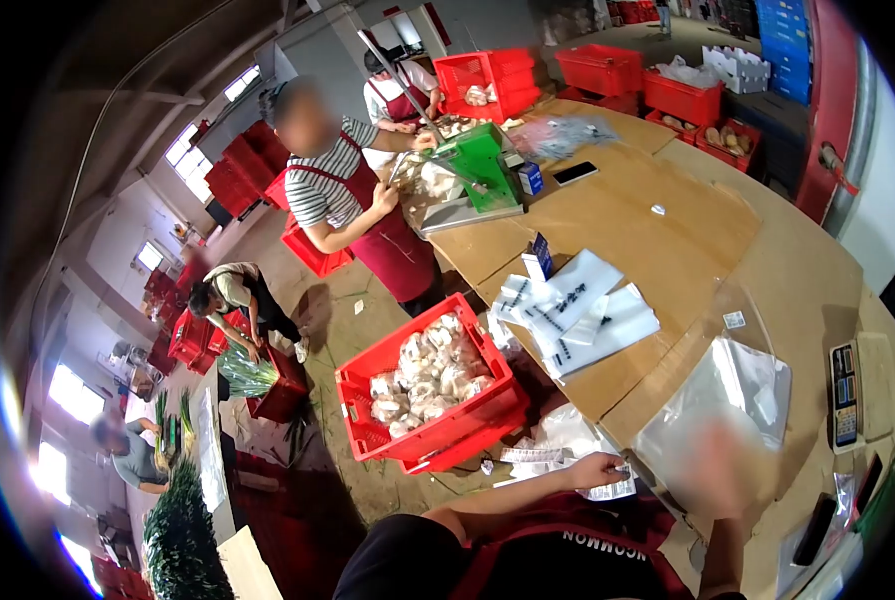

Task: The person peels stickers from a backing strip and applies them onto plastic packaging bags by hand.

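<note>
My left hand [599,470] is closed at the cardboard-covered table's near edge, its fingertips pinching a strip of white printed labels [612,488]. The strip trails to the left below the hand, where more printed labels [532,456] hang. My right hand [712,468] lies over clear plastic bags [762,385] on the table; it is blurred, so its fingers cannot be made out. A small white label [734,320] with a printed code sits just beyond the bags.
A red crate [432,462] of bagged pale produce [432,370] stands left of the table. Printed bags [582,300], a phone [575,173], a green device [482,165] and a scale [844,395] are on the table [687,240]. Several co-workers, one person [352,190] close by, work beyond.
</note>
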The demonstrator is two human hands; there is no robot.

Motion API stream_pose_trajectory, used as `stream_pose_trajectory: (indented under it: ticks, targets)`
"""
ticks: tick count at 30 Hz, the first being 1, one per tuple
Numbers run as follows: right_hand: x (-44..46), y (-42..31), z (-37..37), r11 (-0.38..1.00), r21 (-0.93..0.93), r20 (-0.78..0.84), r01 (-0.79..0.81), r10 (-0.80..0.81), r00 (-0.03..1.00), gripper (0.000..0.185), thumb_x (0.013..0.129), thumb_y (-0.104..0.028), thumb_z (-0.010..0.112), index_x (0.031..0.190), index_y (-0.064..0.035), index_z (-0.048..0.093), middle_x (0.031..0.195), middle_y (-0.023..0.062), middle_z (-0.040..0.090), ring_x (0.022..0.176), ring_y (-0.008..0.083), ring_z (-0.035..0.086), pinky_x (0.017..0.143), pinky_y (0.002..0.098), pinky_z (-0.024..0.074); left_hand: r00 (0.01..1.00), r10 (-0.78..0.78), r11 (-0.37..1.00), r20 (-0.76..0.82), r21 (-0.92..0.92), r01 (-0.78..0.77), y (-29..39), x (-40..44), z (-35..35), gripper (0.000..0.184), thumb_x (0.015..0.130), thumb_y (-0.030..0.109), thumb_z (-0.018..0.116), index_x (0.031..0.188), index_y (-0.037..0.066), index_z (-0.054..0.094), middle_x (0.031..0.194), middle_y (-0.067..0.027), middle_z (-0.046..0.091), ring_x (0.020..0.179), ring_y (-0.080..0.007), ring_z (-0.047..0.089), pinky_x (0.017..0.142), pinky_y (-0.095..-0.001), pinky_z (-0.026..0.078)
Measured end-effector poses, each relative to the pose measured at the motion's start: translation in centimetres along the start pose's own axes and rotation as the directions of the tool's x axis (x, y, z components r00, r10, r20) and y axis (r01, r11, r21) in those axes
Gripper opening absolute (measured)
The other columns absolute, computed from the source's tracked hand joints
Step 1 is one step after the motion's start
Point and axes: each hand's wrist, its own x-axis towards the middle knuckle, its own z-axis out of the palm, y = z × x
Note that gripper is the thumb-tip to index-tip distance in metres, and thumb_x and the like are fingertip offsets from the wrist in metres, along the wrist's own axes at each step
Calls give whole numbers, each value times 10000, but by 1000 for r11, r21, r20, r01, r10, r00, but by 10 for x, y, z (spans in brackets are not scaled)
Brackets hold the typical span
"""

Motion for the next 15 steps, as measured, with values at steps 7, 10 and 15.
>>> stream_pose_trajectory:
  ticks: [7,10,15]
  targets:
    - [-5,4,-12,975,127,-191,184,-158,969,591,678,-411,608,1206,-185,467,1279,74,401,1218,279,287,949,476,238,997,3,994,-72,-106,-11,1,-1,0,201,785,227,572,806,29,543,583,-84,510,537,-128,472,518,-294,398]
    - [-17,10,-2,977,160,-127,143,-123,984,534,695,-374,598,1162,-139,490,1220,82,437,1162,272,330,928,446,264,999,28,981,-38,-189,-35,-20,1,4,138,765,153,555,796,22,524,568,-67,485,528,-106,454,502,-281,387]
    - [-11,22,32,939,317,-198,135,-73,977,401,759,-293,537,1093,-73,504,1101,104,493,1026,266,432,857,404,330,979,189,970,-72,-144,-197,-5,4,2,141,730,109,557,671,9,477,526,-36,410,508,-85,388,476,-276,353]
